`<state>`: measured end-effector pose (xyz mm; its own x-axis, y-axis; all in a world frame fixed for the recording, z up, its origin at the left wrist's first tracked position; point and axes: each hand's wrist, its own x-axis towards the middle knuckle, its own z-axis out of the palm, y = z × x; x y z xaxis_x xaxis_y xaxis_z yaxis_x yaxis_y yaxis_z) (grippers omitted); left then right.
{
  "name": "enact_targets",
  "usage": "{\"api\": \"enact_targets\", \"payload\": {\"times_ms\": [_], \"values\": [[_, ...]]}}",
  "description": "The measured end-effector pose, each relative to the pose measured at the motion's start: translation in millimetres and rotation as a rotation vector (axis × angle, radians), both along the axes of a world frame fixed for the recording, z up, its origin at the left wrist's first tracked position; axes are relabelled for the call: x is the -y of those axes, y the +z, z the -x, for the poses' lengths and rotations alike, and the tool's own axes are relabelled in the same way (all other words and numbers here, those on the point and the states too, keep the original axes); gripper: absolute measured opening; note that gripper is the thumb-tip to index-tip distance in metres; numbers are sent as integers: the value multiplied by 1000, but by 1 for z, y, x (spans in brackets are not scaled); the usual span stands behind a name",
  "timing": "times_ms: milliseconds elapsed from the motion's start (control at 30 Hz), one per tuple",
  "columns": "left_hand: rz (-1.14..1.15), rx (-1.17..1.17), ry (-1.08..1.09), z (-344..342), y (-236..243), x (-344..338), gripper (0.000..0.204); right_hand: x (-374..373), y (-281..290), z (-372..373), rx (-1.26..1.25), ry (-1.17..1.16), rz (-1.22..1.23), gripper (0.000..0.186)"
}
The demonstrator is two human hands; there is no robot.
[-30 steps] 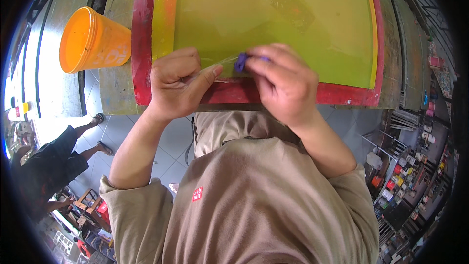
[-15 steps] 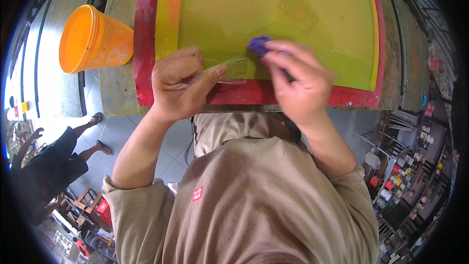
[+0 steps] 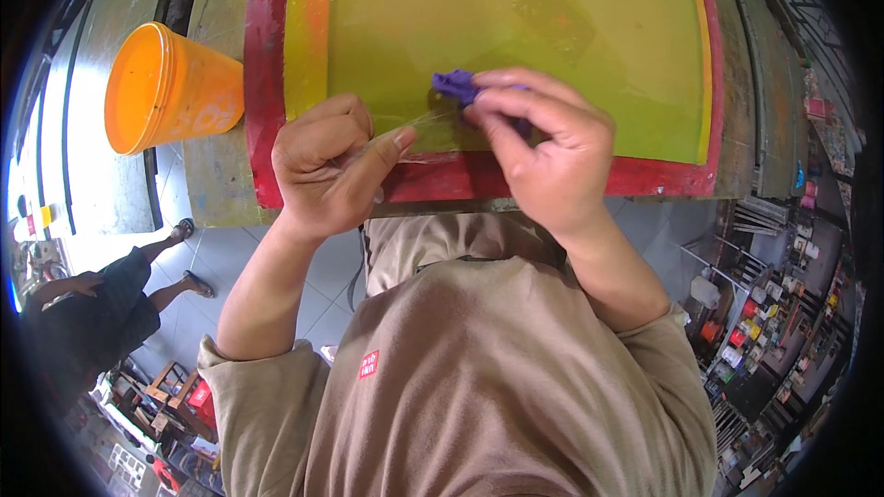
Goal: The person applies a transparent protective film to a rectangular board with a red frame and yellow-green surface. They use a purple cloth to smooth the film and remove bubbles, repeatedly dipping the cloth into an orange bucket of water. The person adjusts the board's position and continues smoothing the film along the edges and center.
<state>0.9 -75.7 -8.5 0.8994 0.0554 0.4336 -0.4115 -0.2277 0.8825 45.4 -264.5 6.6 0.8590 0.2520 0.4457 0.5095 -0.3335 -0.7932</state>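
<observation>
A red-framed screen printing frame (image 3: 479, 182) with yellow-green mesh lies before me on the table. My left hand (image 3: 327, 161) is closed over its near left part, gripping a strip of clear tape (image 3: 424, 121) between thumb and fingers. The tape stretches rightward toward the mesh near the frame's front edge. My right hand (image 3: 552, 143) pinches a crumpled purple cloth (image 3: 454, 85) above the mesh, close to the tape's far end. Whether the cloth touches the tape or mesh, I cannot tell.
An orange bucket (image 3: 175, 87) lies tilted in view left of the frame, beside the wooden table (image 3: 221, 193). Another person in dark clothes (image 3: 101, 317) stands on the tiled floor at the left. Shelves of coloured containers (image 3: 760, 322) fill the lower right.
My right hand has moved left with the purple cloth, nearer my left hand. The tape looks lifted a little more. The other person's arm has shifted.
</observation>
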Motion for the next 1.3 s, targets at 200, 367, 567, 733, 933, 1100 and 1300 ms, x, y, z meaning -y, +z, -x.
{"api": "enact_targets", "payload": {"times_ms": [200,367,567,733,933,1100,1300], "values": [[7,9,10,-1,1,-1,43,-5,3,3,81,49,103,13],[28,21,3,0,1,-1,43,3,2,-2,22,-13,-4,15],[59,19,14,2,0,-2,44,8,4,0,-61,88,25,18],[80,39,10,1,-2,-2,44,-4,-1,0,104,-36,75,13],[90,32,28,2,-1,-1,44,5,2,0,-183,77,-86,12],[75,42,31,1,-1,-2,44,0,1,2,22,22,65,12],[82,91,43,2,-1,-2,44,-1,2,4,-23,-30,-76,16]]}}
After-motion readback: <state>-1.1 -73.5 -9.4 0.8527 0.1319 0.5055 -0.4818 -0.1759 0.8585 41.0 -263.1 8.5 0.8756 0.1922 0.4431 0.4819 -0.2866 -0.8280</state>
